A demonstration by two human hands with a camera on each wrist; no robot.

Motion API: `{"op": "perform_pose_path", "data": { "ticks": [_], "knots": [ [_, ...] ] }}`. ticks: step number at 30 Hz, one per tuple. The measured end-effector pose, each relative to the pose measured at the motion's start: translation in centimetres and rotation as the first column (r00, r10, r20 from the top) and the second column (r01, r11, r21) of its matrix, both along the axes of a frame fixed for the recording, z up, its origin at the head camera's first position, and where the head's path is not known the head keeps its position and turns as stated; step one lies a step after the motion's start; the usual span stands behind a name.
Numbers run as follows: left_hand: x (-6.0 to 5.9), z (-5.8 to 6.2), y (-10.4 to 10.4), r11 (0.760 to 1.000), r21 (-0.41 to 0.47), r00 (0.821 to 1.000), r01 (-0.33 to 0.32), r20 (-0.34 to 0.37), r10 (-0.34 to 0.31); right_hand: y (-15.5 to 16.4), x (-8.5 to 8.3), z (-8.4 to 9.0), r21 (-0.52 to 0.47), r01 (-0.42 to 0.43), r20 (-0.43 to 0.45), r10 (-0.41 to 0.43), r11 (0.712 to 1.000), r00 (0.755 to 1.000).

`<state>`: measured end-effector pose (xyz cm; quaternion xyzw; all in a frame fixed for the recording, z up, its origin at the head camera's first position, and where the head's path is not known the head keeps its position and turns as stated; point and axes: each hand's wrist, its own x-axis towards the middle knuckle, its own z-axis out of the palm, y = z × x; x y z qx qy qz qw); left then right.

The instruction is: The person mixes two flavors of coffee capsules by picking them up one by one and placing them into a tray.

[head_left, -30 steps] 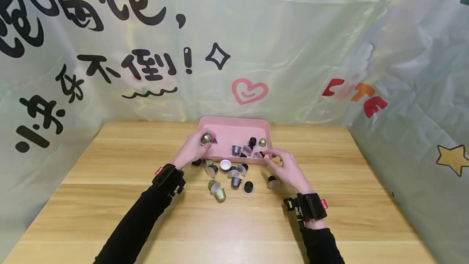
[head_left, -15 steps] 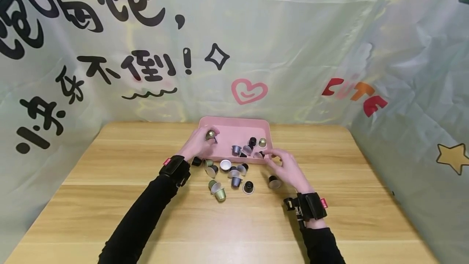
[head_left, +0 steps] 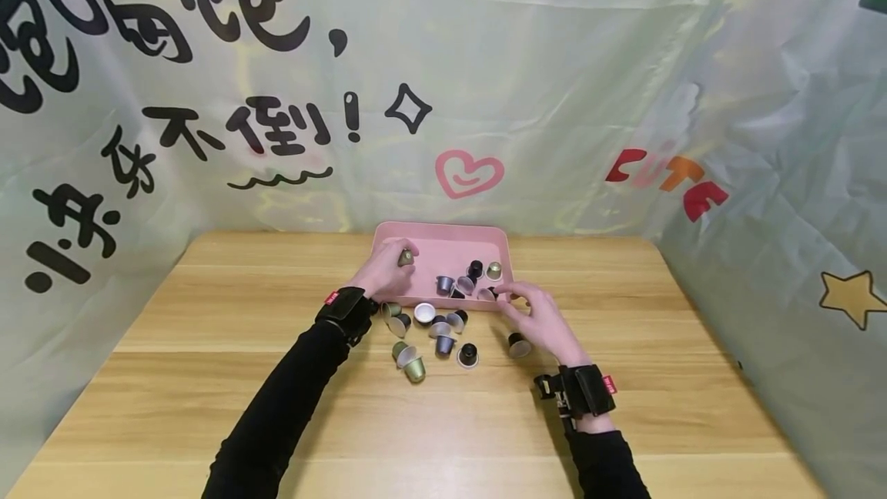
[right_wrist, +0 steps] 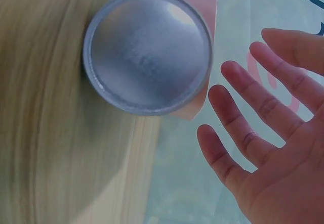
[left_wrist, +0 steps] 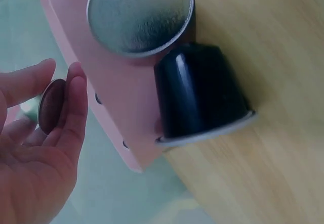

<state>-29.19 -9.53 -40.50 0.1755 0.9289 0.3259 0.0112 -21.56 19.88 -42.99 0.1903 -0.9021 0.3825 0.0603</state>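
Observation:
My left hand (head_left: 388, 271) is over the left side of the pink tray (head_left: 443, 231), pinching a green coffee capsule (head_left: 406, 257) between thumb and fingers. In the left wrist view this capsule's brownish lid (left_wrist: 52, 106) faces the camera. My right hand (head_left: 545, 323) hovers at the tray's front right corner, its fingertips close to a capsule (head_left: 487, 294) inside the rim. The right wrist view shows that hand's fingers (right_wrist: 235, 115) spread with nothing between them. Beneath it a dark capsule (head_left: 518, 345) lies on its side on the table.
Several capsules, including black (head_left: 475, 269), gold (head_left: 494, 271) and blue-grey (head_left: 445, 284) ones, sit in the tray's right half. More are scattered before it on the wooden table (head_left: 443, 437), among them a green one (head_left: 414, 370) and a black one (head_left: 468, 354). A printed cloth (head_left: 554, 98) hangs behind.
My left hand has moved right and slightly forward over the tray with the green capsule, turning it in the fingers. The right hand has stayed nearly still.

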Motion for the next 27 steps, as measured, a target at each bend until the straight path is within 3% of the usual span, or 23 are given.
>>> {"op": "perform_pose_path", "data": {
  "ticks": [9,27],
  "knots": [
    [0.0,-0.8,0.2,0.998,-0.053,0.993,-0.042,0.104,0.048,0.0,0.1,0.0,0.01,0.008,-0.008,-0.008,1.0,1.0],
    [-0.3,-2.5,-0.4,0.999,-0.044,0.997,-0.021,0.073,0.024,0.1,0.0,-0.1,0.009,0.009,-0.007,-0.009,1.0,1.0]
  ]
}}
